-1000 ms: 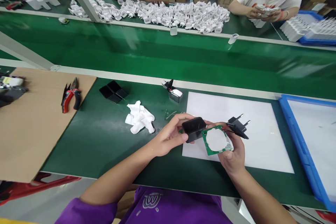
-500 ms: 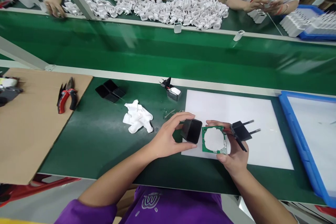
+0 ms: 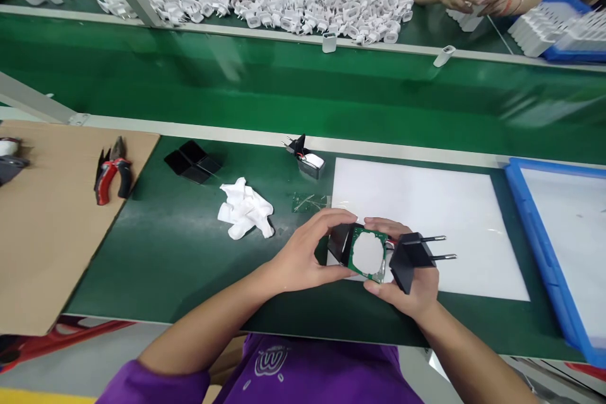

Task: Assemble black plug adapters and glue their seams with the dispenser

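My left hand (image 3: 303, 255) grips a black box-shaped housing (image 3: 339, 242) between thumb and fingers. A green circuit board (image 3: 368, 254) with a white pad on it sits at the housing's open end, its left edge at the opening. My right hand (image 3: 416, 287) holds the board by its top and bottom edges. Beside the board, a black plug cover (image 3: 408, 257) with two metal pins hangs at my right fingers, pins pointing right. Red wire shows between board and cover. Under the hands lies a white sheet (image 3: 426, 202).
Crumpled white cloth (image 3: 245, 208), black housings (image 3: 192, 161), a partly assembled plug (image 3: 307, 161) and pliers (image 3: 112, 172) on cardboard (image 3: 57, 221) lie around. A blue-rimmed tray (image 3: 540, 240) is at right. Beyond the green trough (image 3: 284, 88), people handle white parts (image 3: 326, 9).
The board has moved left and now meets the housing's opening; before, a gap separated them. The plug cover has shifted left and turned. My hands are closer together.
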{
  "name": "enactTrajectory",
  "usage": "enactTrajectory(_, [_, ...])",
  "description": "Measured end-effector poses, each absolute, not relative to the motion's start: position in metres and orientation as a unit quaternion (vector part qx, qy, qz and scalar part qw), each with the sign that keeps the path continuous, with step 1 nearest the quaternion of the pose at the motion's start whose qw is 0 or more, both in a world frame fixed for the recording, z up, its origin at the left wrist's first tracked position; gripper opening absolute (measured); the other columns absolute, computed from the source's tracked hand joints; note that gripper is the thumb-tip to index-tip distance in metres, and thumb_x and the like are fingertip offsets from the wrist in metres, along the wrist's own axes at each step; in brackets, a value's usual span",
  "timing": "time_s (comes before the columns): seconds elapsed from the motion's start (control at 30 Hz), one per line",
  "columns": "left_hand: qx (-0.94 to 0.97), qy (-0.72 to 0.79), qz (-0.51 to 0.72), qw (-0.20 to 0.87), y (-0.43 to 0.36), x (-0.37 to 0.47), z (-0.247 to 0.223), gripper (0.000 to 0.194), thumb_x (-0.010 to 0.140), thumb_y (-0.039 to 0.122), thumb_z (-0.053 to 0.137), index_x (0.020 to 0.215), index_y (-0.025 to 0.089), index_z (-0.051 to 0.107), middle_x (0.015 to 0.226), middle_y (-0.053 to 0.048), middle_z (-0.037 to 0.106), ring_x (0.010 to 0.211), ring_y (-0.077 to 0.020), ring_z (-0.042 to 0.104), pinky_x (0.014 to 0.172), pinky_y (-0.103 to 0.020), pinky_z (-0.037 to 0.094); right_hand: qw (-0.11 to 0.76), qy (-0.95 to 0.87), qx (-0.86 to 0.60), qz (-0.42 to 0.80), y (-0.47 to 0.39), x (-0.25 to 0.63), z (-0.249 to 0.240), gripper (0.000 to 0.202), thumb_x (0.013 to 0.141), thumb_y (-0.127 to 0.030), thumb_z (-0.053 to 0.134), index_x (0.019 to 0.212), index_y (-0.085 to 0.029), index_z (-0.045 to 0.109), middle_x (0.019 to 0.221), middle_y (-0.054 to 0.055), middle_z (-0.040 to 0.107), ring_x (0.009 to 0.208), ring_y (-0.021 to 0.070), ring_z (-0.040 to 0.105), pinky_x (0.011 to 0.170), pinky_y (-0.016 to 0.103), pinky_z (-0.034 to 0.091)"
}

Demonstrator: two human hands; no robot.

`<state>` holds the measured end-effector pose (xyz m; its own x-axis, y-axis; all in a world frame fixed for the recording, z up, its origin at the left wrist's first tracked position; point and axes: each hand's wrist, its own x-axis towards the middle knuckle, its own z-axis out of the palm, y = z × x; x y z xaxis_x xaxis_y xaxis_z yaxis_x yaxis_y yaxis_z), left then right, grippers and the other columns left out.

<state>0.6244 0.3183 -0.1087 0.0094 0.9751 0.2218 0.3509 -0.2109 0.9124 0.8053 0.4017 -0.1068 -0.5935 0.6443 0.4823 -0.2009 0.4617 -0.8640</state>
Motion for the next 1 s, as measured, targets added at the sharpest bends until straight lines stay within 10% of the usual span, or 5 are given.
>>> enactTrajectory(1.0, [0.683, 0.498, 0.487, 0.219, 0.31, 0.631, -0.076, 0.065, 0.073, 0.032, 0.079, 0.13, 0.024, 0.048, 0.125, -0.012, 0.058, 0.117, -0.0265, 0.056, 0.097, -0.041, 0.05, 0.502, -0.768, -0.086, 0.388, 0.389, 0.808, -0.085, 0.051, 0.081, -0.022, 0.075, 0.127, -0.019, 0.052, 0.115, 0.013, 0.06, 0.109, 0.0301, 0.058, 0.092, 0.052, 0.052])
